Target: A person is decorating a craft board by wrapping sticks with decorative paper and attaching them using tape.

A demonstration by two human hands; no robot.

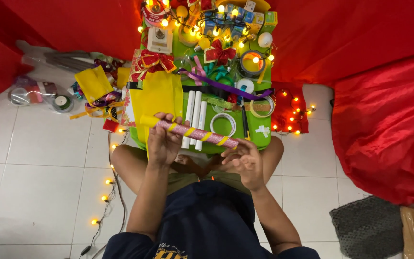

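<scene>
I've got the pink glittery tube w/ yellow spiral ribbon bands [198, 134] pinched at both ends: my left hand [163, 143] is wrapped round the yellow-capped end, and the fingers of my right hand [246, 160] are curled narrow under the other tip. It sits just above the near edge of the green worktop [264, 139]. Prob light, hollow and stiff like a card roll, glitter giving grip, ribbon slicker & crushable, so ends are the best hold. Long axis runs left-to-right, tilting down toward my right fingers.
</scene>
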